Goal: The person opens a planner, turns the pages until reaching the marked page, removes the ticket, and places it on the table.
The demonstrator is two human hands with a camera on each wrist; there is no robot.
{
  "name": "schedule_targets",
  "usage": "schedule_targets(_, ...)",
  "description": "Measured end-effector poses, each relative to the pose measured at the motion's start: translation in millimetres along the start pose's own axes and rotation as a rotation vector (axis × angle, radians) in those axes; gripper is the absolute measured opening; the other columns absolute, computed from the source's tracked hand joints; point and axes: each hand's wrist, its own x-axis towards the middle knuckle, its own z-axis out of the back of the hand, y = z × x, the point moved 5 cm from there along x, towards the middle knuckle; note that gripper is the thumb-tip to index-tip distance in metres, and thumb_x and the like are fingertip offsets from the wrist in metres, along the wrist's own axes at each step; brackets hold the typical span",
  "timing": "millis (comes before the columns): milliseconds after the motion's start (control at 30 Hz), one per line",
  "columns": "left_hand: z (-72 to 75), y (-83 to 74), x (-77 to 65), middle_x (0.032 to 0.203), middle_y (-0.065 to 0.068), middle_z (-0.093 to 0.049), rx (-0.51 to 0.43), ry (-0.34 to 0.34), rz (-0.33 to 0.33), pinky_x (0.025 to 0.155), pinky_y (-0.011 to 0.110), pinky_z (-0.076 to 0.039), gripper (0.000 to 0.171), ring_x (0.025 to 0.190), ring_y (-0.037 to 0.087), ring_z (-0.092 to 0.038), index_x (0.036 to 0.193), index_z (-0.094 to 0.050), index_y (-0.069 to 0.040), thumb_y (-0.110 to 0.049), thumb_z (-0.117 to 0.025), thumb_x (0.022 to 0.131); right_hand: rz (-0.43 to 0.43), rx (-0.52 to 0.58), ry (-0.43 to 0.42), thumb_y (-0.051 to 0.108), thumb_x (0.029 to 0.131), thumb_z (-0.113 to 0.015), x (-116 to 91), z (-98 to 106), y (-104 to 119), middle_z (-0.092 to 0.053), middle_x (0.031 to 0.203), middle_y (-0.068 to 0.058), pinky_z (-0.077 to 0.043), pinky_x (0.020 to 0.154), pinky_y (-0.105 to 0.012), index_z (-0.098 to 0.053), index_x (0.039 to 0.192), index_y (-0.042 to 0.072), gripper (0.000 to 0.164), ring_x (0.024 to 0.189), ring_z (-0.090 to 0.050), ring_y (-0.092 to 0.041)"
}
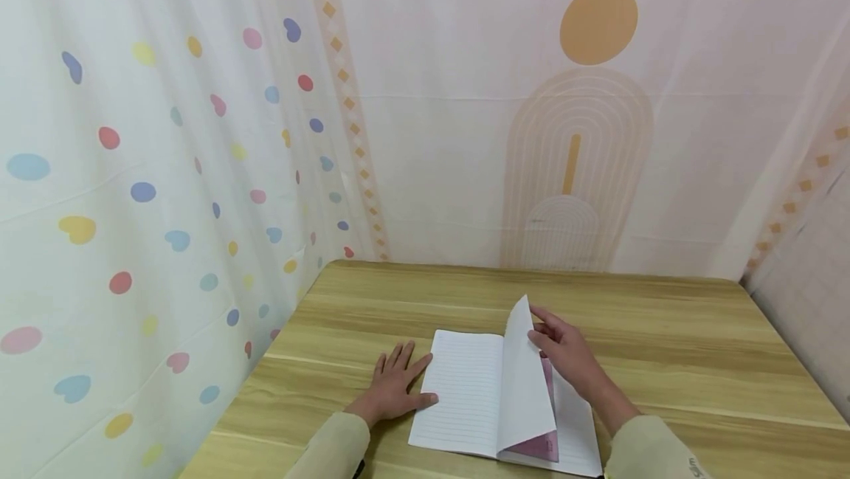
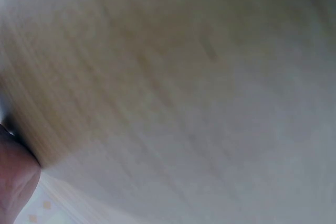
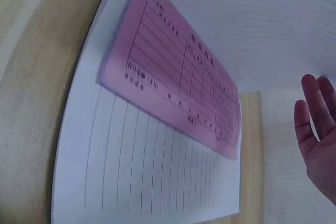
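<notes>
A lined notebook [image 1: 461, 390] lies spread on the table. My right hand [image 1: 569, 357] pinches the edge of a raised page [image 1: 524, 390] between thumb and fingers, so the page stands up from the middle of the notebook. Beneath that page, on the right side, rests a pink printed form slip [image 3: 173, 72] with a table and characters on it. In the right wrist view, several fingers of my right hand [image 3: 320, 129] extend beside the lifted page. My left hand [image 1: 395, 387] lies flat with fingers spread, its thumb on the notebook's left edge. The left wrist view is blurred.
The wood-grain table [image 1: 372, 294] extends around the notebook. A dotted curtain [image 1: 166, 206] hangs along the left side, and a patterned curtain [image 1: 451, 169] hangs behind the table's far edge.
</notes>
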Motion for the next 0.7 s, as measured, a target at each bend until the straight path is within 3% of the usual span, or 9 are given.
schedule_targets(167,0.0,0.0,-0.3,0.162,0.026,-0.011,-0.007,-0.001,0.001,0.113,0.066,0.000,0.080,0.148,0.046,-0.004,0.155,-0.036,-0.013,-0.058,-0.061,0.093,0.068,0.044,0.079,0.012,0.105,-0.050,-3,-13,2,-0.060,0.129,-0.026,-0.052,0.092,-0.041,-0.042,0.148,-0.002,0.046,0.110,-0.063,-0.031)
schedule_targets(233,0.0,-0.1,-0.6,0.162,0.026,-0.011,-0.010,0.001,0.001,0.113,0.066,0.000,0.080,0.148,0.046,-0.004,0.155,-0.036,-0.013,-0.057,-0.061,0.093,0.094,0.012,0.100,0.013,0.105,-0.049,-4,-18,1,-0.060,0.130,-0.025,-0.049,0.098,-0.045,-0.042,0.148,-0.002,0.046,0.116,-0.061,-0.034)
schedule_targets(533,0.8,-0.8,-0.6,0.162,0.025,-0.011,-0.004,-0.002,0.005,0.113,0.066,0.000,0.080,0.148,0.046,-0.004,0.155,-0.036,-0.014,-0.057,-0.060,0.093,0.130,-0.323,0.137,0.033,0.094,-0.069,-16,-41,-11,-0.055,0.141,-0.015,-0.034,0.108,-0.059,-0.050,0.147,0.013,0.059,0.134,-0.045,-0.041)
schedule_targets(700,-0.6,1.9,0.9,0.161,0.026,-0.012,0.000,-0.015,-0.012,0.113,0.067,0.001,0.082,0.148,0.047,-0.004,0.155,-0.037,-0.014,-0.061,-0.058,0.092,0.260,-0.483,0.202,0.036,0.089,-0.073,-20,-53,-17,-0.057,0.137,-0.019,-0.034,0.107,-0.061,-0.055,0.142,0.007,0.063,0.130,-0.048,-0.044)
